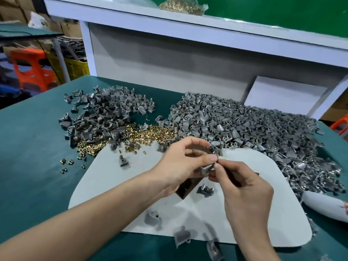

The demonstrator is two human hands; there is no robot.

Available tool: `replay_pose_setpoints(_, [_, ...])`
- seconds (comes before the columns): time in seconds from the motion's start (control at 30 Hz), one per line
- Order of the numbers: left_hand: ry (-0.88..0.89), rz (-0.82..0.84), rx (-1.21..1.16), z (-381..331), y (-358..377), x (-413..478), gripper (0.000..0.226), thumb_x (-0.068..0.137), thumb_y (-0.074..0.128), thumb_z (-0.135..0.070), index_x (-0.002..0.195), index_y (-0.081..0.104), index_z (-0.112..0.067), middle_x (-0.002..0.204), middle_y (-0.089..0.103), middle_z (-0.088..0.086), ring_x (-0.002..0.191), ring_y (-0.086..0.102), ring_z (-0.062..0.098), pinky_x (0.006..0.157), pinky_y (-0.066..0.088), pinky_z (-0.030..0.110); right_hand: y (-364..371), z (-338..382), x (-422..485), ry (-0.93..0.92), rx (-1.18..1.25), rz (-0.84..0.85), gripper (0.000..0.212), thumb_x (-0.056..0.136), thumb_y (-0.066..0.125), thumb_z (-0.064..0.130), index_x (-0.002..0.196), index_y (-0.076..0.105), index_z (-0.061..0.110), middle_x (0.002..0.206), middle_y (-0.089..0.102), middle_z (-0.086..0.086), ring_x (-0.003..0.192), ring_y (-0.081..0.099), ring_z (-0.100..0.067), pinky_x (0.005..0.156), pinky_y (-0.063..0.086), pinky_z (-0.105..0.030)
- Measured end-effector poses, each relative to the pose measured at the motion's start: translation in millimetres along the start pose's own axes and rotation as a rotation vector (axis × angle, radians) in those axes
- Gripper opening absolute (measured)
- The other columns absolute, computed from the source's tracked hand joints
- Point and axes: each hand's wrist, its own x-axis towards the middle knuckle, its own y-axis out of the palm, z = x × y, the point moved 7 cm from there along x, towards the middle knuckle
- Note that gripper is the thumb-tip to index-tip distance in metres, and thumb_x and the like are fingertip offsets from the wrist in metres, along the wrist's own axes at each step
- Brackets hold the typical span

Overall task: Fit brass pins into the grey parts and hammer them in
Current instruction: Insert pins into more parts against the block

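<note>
Grip: left hand (180,162) pinches a grey part (206,169) between thumb and fingers; right hand (243,185) pinches the same part's top corner with curled fingertips.
Surface: white mat (244,219) on a green table cover (33,147); brown block (185,190) under the hands.
Stock: brass pins (150,131) heaped between two grey-part piles (244,127).
Room: white shelf (188,25) carrying a bag of pins (180,4); orange stool (32,70) and yellow crate (75,68) at left.

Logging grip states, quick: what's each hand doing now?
Left hand: holds a grey part.
Right hand: pinches the same grey part's edge.
</note>
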Motion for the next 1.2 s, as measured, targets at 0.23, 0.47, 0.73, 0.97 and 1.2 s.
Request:
replay_pose_setpoints(0.23, [0.312,-0.032,0.462,-28,-8,5,0.008,0.073,0.079,-0.012,0.075,0.072,-0.011,0.078,0.070,-0.004,0.068,0.064,0.003,0.067,0.052,0.016,1,-4,1,0.002,0.006,0.014,0.026,0.080,0.066,0.001,0.072,0.062,0.026,0.067,0.065,-0.001,0.061,0.065,-0.024,0.057,0.054,-0.034])
replay_pose_setpoints(0.47, [0.519,0.067,1.147,-15,-16,0,0.020,0.076,0.078,-0.030,0.092,0.074,-0.019,0.100,0.067,-0.011,0.094,0.056,0.001,0.089,0.043,0.018,9,-23,0,0.092,0.076,0.104,0.028,0.075,0.066,-0.009,0.070,0.060,0.018,0.061,0.060,-0.008,0.046,0.059,-0.023,0.049,0.051,-0.033])
replay_pose_setpoints(0.73, [0.510,-0.026,0.777,1,-47,-14,0.042,0.088,0.065,-0.016,0.127,0.057,-0.030,0.106,0.065,-0.013,0.109,0.057,0.010,0.093,0.048,0.024,29,-25,5,0.090,0.130,0.286,0.019,0.069,0.065,0.004,0.074,0.061,0.023,0.060,0.055,0.006,0.053,0.048,-0.004,0.048,0.044,-0.021])
replay_pose_setpoints(0.97, [0.744,-0.090,1.108,-5,-37,-20,0.027,0.089,0.056,-0.025,0.114,0.066,-0.027,0.090,0.064,-0.011,0.095,0.049,0.013,0.090,0.039,0.042,34,-29,3,0.089,0.092,0.344,0.023,0.080,0.067,0.000,0.077,0.065,0.024,0.064,0.065,-0.004,0.048,0.057,-0.014,0.047,0.049,-0.024])
replay_pose_setpoints(1.2, [0.615,-0.082,1.080,-1,-42,-14,0.042,0.084,0.059,-0.043,0.124,0.061,-0.029,0.113,0.054,-0.012,0.109,0.039,0.010,0.099,0.035,0.042,38,-32,3,0.087,0.055,0.369,0.017,0.078,0.070,0.009,0.079,0.066,0.025,0.065,0.065,0.000,0.050,0.055,-0.010,0.049,0.047,-0.020])
